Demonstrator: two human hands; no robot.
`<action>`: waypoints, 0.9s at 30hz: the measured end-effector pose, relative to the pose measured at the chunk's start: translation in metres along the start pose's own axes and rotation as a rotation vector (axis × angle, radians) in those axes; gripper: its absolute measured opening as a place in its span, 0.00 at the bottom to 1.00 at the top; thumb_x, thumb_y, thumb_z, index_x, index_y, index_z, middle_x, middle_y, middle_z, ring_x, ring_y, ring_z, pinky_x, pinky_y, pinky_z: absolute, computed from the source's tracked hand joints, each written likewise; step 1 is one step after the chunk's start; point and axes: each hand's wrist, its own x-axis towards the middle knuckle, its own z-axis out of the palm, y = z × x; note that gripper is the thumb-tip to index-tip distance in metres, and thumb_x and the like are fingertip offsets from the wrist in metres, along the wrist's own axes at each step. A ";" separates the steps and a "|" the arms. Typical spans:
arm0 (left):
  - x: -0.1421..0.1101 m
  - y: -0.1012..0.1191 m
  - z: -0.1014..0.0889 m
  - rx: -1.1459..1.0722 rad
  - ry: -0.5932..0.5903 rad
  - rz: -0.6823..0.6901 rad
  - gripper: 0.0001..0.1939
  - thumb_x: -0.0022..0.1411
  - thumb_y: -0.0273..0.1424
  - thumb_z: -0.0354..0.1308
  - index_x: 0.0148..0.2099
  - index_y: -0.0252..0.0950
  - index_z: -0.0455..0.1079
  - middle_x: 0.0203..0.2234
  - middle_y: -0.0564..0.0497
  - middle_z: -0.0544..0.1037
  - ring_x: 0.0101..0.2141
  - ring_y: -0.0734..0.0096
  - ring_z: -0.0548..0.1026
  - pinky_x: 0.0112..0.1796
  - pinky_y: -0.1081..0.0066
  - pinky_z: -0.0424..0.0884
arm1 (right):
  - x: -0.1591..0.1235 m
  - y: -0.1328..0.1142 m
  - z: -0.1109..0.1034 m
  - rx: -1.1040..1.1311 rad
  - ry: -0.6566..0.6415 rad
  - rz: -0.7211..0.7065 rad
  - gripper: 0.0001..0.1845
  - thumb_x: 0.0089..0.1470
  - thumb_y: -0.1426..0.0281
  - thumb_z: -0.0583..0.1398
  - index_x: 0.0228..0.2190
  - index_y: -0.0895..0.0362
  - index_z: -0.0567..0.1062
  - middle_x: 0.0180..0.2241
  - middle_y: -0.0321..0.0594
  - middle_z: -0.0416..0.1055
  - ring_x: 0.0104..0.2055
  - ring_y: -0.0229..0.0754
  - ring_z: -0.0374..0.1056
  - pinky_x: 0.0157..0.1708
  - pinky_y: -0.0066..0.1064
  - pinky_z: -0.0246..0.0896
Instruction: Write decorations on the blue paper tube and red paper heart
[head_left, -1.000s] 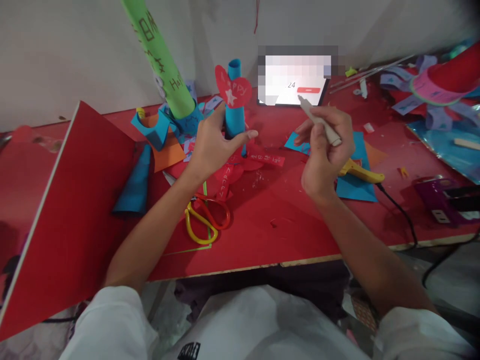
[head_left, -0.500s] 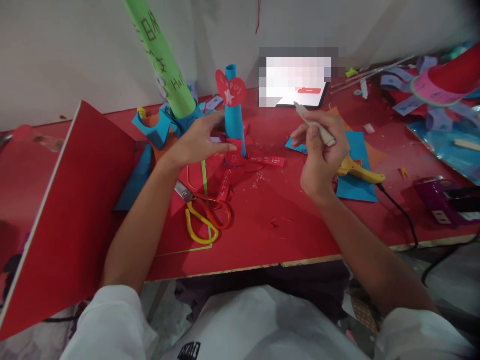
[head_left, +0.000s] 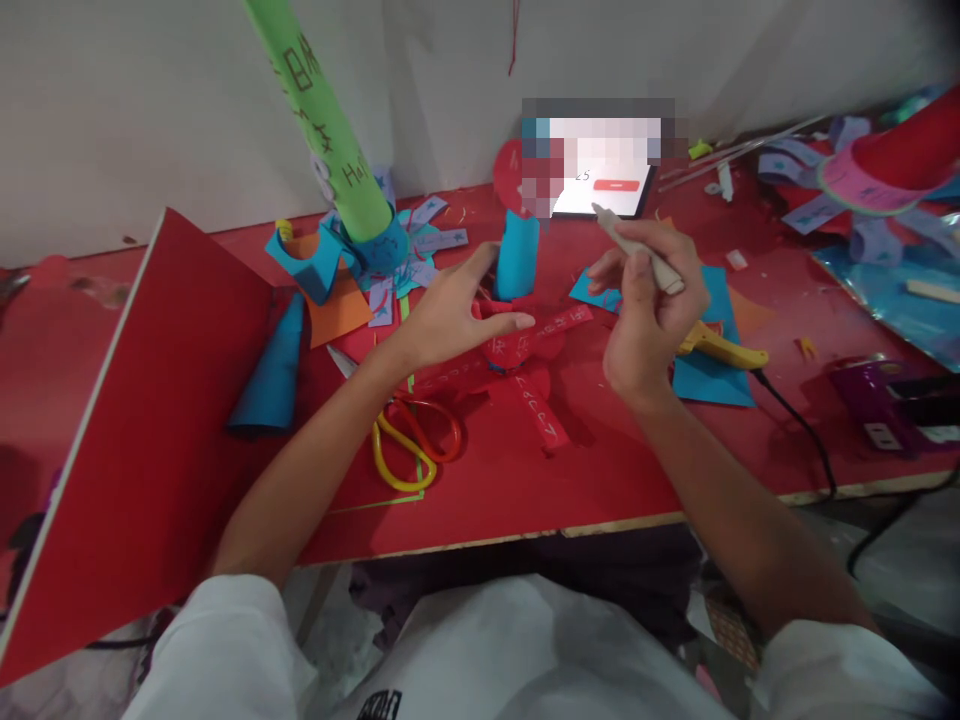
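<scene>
My left hand (head_left: 457, 310) is around the red base of a paper craft, its thumb in front and its fingers behind. This craft has an upright blue paper tube (head_left: 517, 255), a red piece at its top, and red paper strips (head_left: 541, 410) with white writing spread at its foot. Held between the thumb and fingers of my right hand (head_left: 652, 300) is a whitish marker pen (head_left: 637, 250), tip pointing up and left, in the air right of the craft. Scissors (head_left: 405, 470) with red and yellow handles lie partly under my left forearm.
A tall green paper tube (head_left: 330, 130) on a blue base stands at the back left. A red board (head_left: 150, 420) leans at left beside a blue paper cone (head_left: 274, 385). A screen (head_left: 600, 165) stands behind. A yellow corded tool (head_left: 724, 345) rests on blue paper at right.
My left hand and the paper craft have shifted right and turned, swinging the strips round. The red top now overlaps the screen. My right hand has barely moved and still holds the marker pen.
</scene>
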 end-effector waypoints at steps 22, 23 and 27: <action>-0.002 0.016 0.019 -0.267 0.082 -0.077 0.33 0.67 0.55 0.67 0.57 0.37 0.60 0.45 0.48 0.75 0.41 0.74 0.77 0.46 0.69 0.78 | 0.003 -0.029 -0.006 -0.267 0.022 -0.323 0.13 0.81 0.59 0.61 0.52 0.54 0.80 0.37 0.40 0.73 0.35 0.48 0.72 0.36 0.35 0.70; -0.002 0.017 0.020 -0.284 0.077 -0.062 0.32 0.68 0.54 0.66 0.57 0.36 0.60 0.45 0.48 0.75 0.42 0.74 0.77 0.47 0.69 0.78 | 0.004 -0.031 -0.005 -0.255 0.005 -0.354 0.12 0.80 0.61 0.62 0.53 0.55 0.79 0.38 0.41 0.74 0.35 0.48 0.72 0.35 0.35 0.70; -0.002 0.018 0.028 -0.355 0.081 0.017 0.33 0.70 0.53 0.64 0.60 0.36 0.57 0.55 0.44 0.74 0.52 0.70 0.78 0.53 0.68 0.79 | 0.007 -0.039 -0.001 -0.236 -0.090 -0.449 0.09 0.76 0.70 0.61 0.53 0.60 0.77 0.42 0.45 0.74 0.36 0.47 0.73 0.35 0.35 0.73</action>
